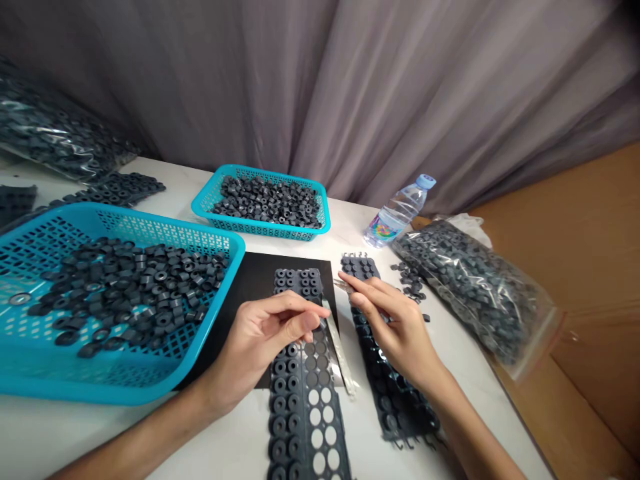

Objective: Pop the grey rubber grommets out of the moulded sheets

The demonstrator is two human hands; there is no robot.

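Observation:
A dark rubber strip (300, 400) with rows of small rings and empty round holes lies in front of me on a black mat (255, 277). My left hand (265, 337) rests on it, fingers closed in a pinch at the end of a thin clear film strip (340, 350). My right hand (395, 320) lies over a second dark strip (385, 387) to the right; its fingertips pinch the film's other end near the strip's top.
A big blue basket (150, 373) of dark rings stands at the left, a smaller one (265, 230) behind. A water bottle (400, 210) and a clear bag of rings (475, 293) lie at the right. More bags and strips sit far left. A grey curtain hangs behind.

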